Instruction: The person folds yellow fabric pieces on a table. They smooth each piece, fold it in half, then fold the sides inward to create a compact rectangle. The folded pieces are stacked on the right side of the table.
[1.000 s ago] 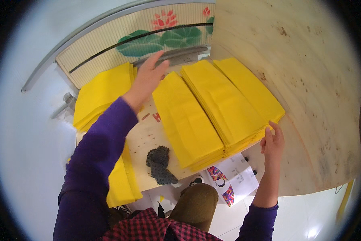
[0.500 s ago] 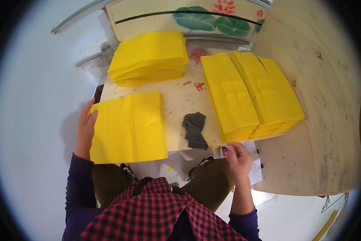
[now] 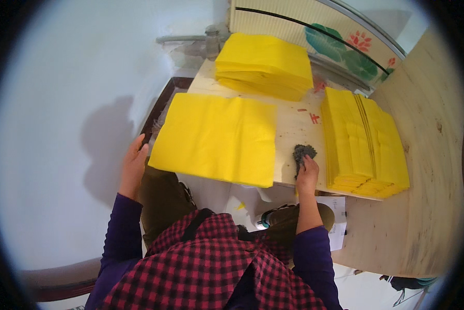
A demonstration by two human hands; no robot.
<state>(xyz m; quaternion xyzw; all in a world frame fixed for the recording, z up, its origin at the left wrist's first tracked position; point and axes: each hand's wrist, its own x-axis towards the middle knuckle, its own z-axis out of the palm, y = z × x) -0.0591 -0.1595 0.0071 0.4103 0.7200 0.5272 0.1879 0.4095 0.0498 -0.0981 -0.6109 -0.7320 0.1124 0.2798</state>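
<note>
A stack of flat yellow fabric sheets point(image 3: 216, 139) lies at the near left of the wooden tabletop, its near edge reaching past the table's front. Just off the stack's left corner, my left hand point(image 3: 134, 164) is held with fingers apart and nothing in it. My right hand point(image 3: 308, 176) is closed on a crumpled dark grey cloth point(image 3: 304, 151) on the table, right of that stack. My fingers cover the cloth's near end.
Another yellow stack point(image 3: 265, 62) sits at the back. Several yellow piles point(image 3: 348, 139) stand side by side at the right, beside an upright wooden board point(image 3: 433, 155). A decorated panel point(image 3: 314, 36) closes the rear. White paper point(image 3: 337, 214) shows below the front edge.
My right hand has moved from the table's front edge onto the grey cloth, now bunched in its fingers. My left hand has come away from the near stack. The view has swung left.
</note>
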